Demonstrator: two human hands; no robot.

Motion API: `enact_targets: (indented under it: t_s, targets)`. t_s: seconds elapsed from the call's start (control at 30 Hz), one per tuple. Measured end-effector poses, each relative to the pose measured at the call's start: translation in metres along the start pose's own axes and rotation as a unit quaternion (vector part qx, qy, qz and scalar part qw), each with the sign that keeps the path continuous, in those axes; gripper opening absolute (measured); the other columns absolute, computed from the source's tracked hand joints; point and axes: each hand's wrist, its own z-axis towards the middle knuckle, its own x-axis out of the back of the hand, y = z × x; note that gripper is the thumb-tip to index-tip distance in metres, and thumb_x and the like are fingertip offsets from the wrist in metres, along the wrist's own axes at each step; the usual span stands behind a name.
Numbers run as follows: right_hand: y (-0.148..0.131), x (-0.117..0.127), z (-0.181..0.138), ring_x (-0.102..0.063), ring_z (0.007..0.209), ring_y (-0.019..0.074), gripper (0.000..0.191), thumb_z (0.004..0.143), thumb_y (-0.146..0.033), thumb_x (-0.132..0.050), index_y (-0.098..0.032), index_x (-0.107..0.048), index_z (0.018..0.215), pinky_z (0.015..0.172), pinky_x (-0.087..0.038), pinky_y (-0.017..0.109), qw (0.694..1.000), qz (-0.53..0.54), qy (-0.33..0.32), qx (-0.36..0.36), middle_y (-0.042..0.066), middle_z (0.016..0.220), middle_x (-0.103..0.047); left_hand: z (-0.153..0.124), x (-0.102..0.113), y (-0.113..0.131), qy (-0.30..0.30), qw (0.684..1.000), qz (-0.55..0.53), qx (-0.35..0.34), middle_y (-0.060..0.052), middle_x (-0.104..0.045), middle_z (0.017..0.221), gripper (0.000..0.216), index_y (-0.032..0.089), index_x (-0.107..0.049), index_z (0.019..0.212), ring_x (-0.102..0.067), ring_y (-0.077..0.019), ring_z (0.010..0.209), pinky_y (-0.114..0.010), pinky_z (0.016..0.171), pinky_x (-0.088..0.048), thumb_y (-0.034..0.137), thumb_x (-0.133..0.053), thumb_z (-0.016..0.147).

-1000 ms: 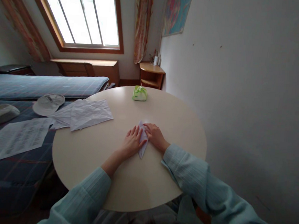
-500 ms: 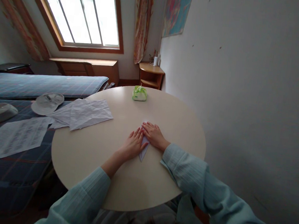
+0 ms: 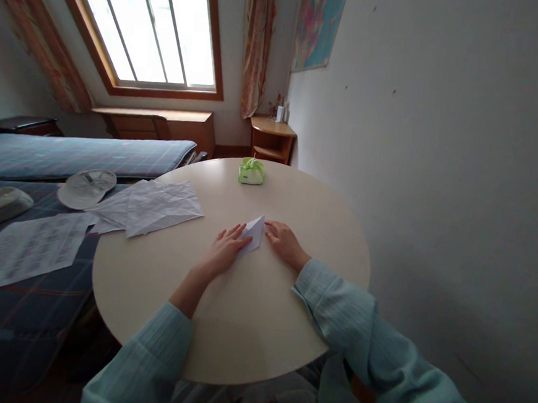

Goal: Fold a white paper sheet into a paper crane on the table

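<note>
A small folded piece of white paper [image 3: 254,232] stands out from the round table in a pointed shape, its tip toward the far side. My left hand [image 3: 225,249] grips its left side, with the thumb across the near face and the fingers along the far edge. Just right of the paper, my right hand [image 3: 285,243] rests on the tabletop with its fingers loosely extended. Its fingertips are close to the paper's right edge; whether they touch it I cannot tell.
The pale round table [image 3: 185,325] carries a green tissue pack [image 3: 251,171] at the back and creased white sheets [image 3: 163,209] at the left. Beside it, a plaid-covered bed [image 3: 58,272] holds printed sheets [image 3: 37,248] and a light cap [image 3: 86,188]. A white wall [image 3: 438,177] stands right.
My hands have moved apart from pressing together on the paper. The left has shifted left and tilted the paper up with it; the right has shifted slightly right.
</note>
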Motion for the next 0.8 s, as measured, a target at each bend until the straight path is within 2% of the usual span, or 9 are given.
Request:
enact_targets:
  t_s: [0.1,0.2,0.3,0.4,0.53,0.67,0.8]
  targets:
    - [-0.003,0.002,-0.002,-0.05,0.106,0.0172,0.03,0.075,-0.01,-0.049,-0.016,-0.057,0.103,0.095,-0.036,0.035,0.998,0.03,0.029,0.041,0.009,0.111,-0.058,-0.002,0.008,-0.003,0.013,0.997,-0.082,0.0,-0.002,-0.045,0.131,0.044,0.026,-0.058,0.111,-0.04,-0.018,0.12,-0.037,0.102,-0.028,0.008,-0.036,0.077]
    - [-0.004,0.003,-0.002,-0.046,0.111,0.0193,0.03,0.072,-0.009,-0.051,-0.019,-0.058,0.1,0.096,-0.034,0.039,0.996,0.029,0.066,0.053,0.009,0.116,-0.054,-0.002,0.01,-0.001,0.027,0.988,-0.153,-0.006,-0.002,-0.054,0.121,0.044,0.022,-0.061,0.105,-0.046,-0.0166,0.115,-0.031,0.099,-0.032,0.005,-0.037,0.073]
    - [-0.002,0.006,-0.001,-0.042,0.115,0.0208,0.031,0.071,-0.009,-0.052,-0.018,-0.058,0.1,0.097,-0.033,0.041,0.993,0.023,0.106,0.034,0.01,0.121,-0.049,-0.001,0.008,0.001,0.04,0.982,-0.183,-0.013,-0.003,-0.057,0.117,0.036,0.021,-0.063,0.1,-0.047,-0.017,0.115,-0.031,0.098,-0.034,0.01,-0.038,0.076]
    - [-0.002,0.009,-0.001,-0.045,0.112,0.0203,0.029,0.071,-0.01,-0.052,-0.017,-0.059,0.098,0.097,-0.034,0.04,0.992,0.033,0.116,0.035,0.01,0.118,-0.052,0.0,0.006,0.003,0.04,0.982,-0.181,-0.029,-0.005,-0.058,0.117,0.028,0.02,-0.061,0.101,-0.047,-0.0191,0.114,-0.031,0.097,-0.035,0.023,-0.047,0.077]
    - [-0.005,0.009,-0.002,-0.052,0.103,0.0188,0.025,0.069,-0.009,-0.053,-0.018,-0.062,0.091,0.092,-0.038,0.037,0.993,0.055,0.081,0.063,0.008,0.105,-0.061,-0.001,0.005,0.006,0.035,0.986,-0.16,-0.038,-0.007,-0.055,0.118,0.034,0.019,-0.057,0.101,-0.05,-0.0217,0.108,-0.032,0.093,-0.037,0.034,-0.058,0.07]
    - [-0.01,0.007,-0.004,-0.056,0.099,0.0172,0.024,0.067,-0.005,-0.053,-0.018,-0.065,0.083,0.092,-0.038,0.034,0.988,0.076,-0.002,0.133,0.004,0.091,-0.067,-0.001,0.009,0.008,0.041,0.989,-0.144,-0.018,-0.005,-0.062,0.101,0.024,0.019,-0.056,0.092,-0.057,-0.0192,0.089,-0.029,0.08,-0.042,0.032,-0.056,0.071]
    - [-0.012,0.005,-0.007,-0.059,0.093,0.0142,0.021,0.07,-0.006,-0.052,-0.019,-0.066,0.078,0.088,-0.041,0.029,0.978,0.1,-0.071,0.168,0.002,0.088,-0.068,-0.001,0.012,0.003,0.049,0.989,-0.137,0.012,-0.001,-0.064,0.095,0.018,0.022,-0.059,0.087,-0.058,-0.0177,0.084,-0.026,0.076,-0.042,0.03,-0.057,0.071]
